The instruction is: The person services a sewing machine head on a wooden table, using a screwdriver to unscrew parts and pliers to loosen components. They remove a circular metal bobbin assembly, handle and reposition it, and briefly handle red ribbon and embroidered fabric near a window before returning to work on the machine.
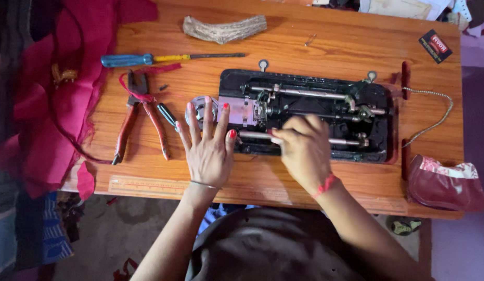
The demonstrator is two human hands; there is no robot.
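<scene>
Head view: right hand [304,153] fingers curl closed around a horizontal steel shaft [257,136], seemingly to work it; left hand [208,148], fingers spread wide, lies flat, apparently bracing. Tipped-back sewing machine [304,115] sits in the wooden table [346,41], long axis left-right; pliers [140,117] and screwdriver [148,59] lie left.

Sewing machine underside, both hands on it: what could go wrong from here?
The right hand has its fingers in the black sewing machine among rods and linkages, so a shifting part could pinch them. The left hand lies flat over a small round metal part and could knock it off the wooden table. The pliers sit close to that hand.
</scene>
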